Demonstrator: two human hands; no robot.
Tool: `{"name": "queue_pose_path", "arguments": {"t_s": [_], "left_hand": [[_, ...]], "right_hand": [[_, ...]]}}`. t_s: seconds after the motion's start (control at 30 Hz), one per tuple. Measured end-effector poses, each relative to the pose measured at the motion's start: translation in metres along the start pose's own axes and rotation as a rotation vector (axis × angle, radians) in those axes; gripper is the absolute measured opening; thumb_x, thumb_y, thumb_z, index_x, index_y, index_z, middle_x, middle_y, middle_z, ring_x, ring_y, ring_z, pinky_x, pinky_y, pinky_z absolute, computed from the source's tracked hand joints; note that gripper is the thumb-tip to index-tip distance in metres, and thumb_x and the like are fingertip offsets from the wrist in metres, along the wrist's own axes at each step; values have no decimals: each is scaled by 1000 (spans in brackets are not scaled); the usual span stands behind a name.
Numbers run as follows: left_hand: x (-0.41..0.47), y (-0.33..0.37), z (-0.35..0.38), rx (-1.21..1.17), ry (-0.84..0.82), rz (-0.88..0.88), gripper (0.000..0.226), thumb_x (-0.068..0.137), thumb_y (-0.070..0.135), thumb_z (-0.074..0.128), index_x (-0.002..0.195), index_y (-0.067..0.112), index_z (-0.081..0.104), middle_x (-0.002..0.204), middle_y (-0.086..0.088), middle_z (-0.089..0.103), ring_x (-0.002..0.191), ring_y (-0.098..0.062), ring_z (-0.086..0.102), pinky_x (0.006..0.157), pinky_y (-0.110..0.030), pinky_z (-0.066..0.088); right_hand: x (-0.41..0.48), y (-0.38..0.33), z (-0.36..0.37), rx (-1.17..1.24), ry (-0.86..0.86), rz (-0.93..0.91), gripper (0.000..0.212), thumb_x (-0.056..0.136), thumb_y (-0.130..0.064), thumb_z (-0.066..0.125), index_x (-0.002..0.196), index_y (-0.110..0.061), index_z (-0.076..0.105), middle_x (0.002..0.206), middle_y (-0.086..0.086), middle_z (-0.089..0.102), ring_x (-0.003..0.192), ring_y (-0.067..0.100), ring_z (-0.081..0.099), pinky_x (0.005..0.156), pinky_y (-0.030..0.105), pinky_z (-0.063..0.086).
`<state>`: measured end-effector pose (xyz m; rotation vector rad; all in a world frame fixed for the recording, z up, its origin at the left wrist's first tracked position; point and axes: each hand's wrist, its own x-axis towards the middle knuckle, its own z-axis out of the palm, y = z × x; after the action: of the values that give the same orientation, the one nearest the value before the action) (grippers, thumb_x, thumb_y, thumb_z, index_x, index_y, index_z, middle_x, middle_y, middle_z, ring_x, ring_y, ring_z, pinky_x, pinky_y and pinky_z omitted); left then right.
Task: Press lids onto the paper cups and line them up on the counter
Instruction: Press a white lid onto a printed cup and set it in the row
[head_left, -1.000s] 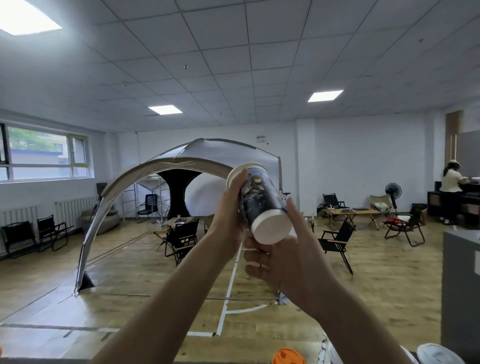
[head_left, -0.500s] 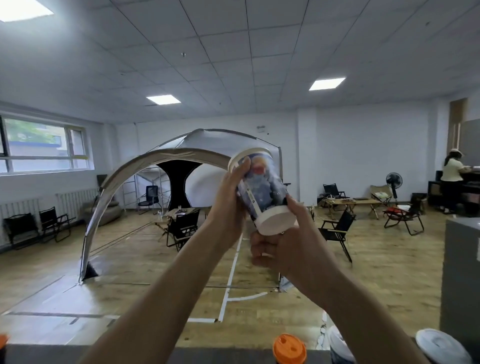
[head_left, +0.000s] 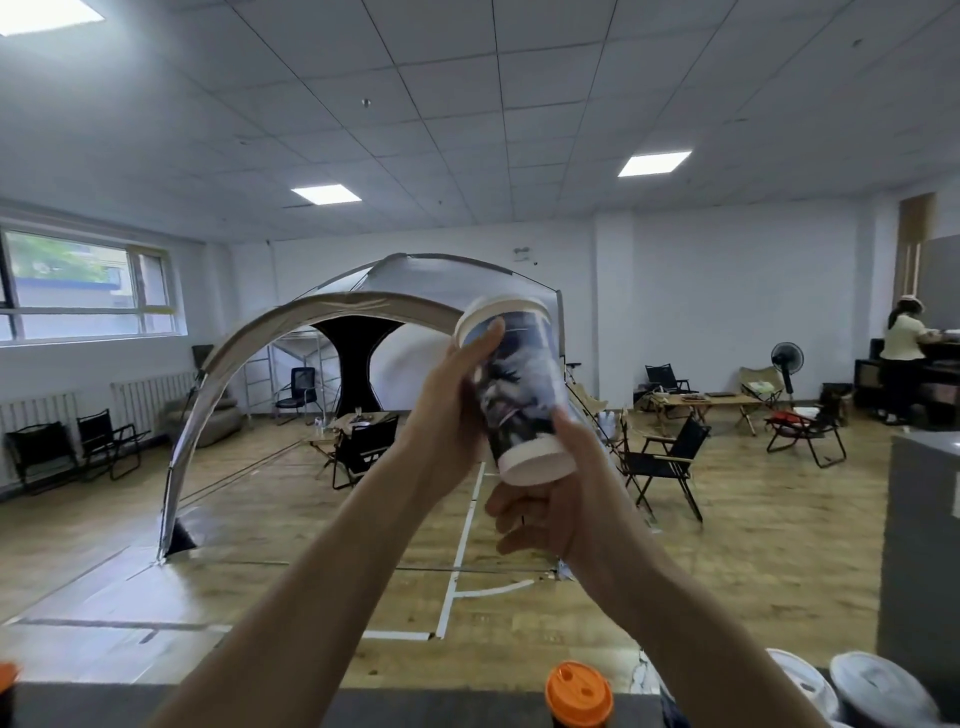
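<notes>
Tipped a little more upright than a moment ago, the paper cup (head_left: 519, 384) is up in mid-air above the worktop (head_left: 441, 709), base nearer the camera. The left hand (head_left: 452, 410) grips its upper wall, thumb reaching the white lid (head_left: 498, 312). The right hand (head_left: 550, 509) holds the base, thumb on the side, fingers curled beneath. An orange-lidded cup (head_left: 579, 693) stands on the worktop below.

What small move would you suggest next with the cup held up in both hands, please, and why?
Probably turn the cup upright and lower it to the counter. The white lid looks seated, though its far side is hidden; the left hand grips near the rim, the right hand the base, and the cup is tilted.
</notes>
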<state>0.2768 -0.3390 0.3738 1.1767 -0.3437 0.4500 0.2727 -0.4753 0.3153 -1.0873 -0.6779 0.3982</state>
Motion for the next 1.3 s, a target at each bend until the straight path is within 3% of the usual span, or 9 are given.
{"name": "queue_pose_path", "arguments": {"t_s": [0.17,0.27,0.33,0.53,0.63,0.8,0.97,1.13,1.3], "left_hand": [[0,-4,-3,56,41,76,68,76,28,79,135,9,50,102,-5,75,92,-23,74,79,-37,62],[2,-7,-9,328,68,143,75,70,41,87,132,18,50,113,-3,71,98,-20,75,81,-38,60],[-2,-2,-11,469,33,163,82,66,42,89,133,21,46,115,-1,66,97,-13,74,78,-33,60],[-11,-4,-11,439,62,231,73,72,31,91,130,19,48,108,1,67,92,-15,74,72,-31,60],[-11,-4,-16,260,-11,50,65,74,33,80,132,25,50,124,-9,64,103,-26,71,70,-34,59],[-17,-13,-19,209,-4,82,68,67,35,79,130,25,55,128,-13,63,109,-33,69,63,-35,59],[-21,-8,-23,429,32,121,70,65,43,80,129,26,55,125,-13,62,104,-28,71,72,-38,62],[-22,-6,-20,256,50,-56,85,63,52,73,136,14,53,130,-19,66,106,-35,71,60,-35,59],[-20,-5,-25,356,106,37,49,79,38,70,124,23,57,121,-15,68,113,-38,68,84,-53,58]], "right_hand": [[0,-2,0,182,-73,75,80,77,-69,52,109,4,62,76,17,63,61,23,61,50,32,53],[1,0,-1,176,-43,38,76,79,-66,54,112,1,62,70,14,60,60,23,60,51,32,54],[1,0,-5,144,-16,5,77,79,-65,56,120,0,59,68,14,57,57,22,58,51,32,54],[-1,1,-9,-108,90,-55,74,82,-63,66,126,-6,56,75,19,65,63,26,65,57,38,58],[-5,0,-7,126,33,75,72,85,-65,54,116,0,57,64,13,56,48,20,55,46,30,53],[-13,3,-7,463,-113,196,71,89,-68,46,109,-2,61,65,6,51,47,13,50,43,23,46],[-12,7,-11,104,-62,45,69,91,-63,53,127,-5,59,82,17,63,61,21,58,52,34,56],[-15,1,-2,282,-152,188,75,88,-66,43,107,4,65,66,13,56,48,19,52,45,27,49],[-12,9,-4,8,-54,57,70,87,-61,54,119,1,59,75,16,62,59,22,59,57,38,58]]}}
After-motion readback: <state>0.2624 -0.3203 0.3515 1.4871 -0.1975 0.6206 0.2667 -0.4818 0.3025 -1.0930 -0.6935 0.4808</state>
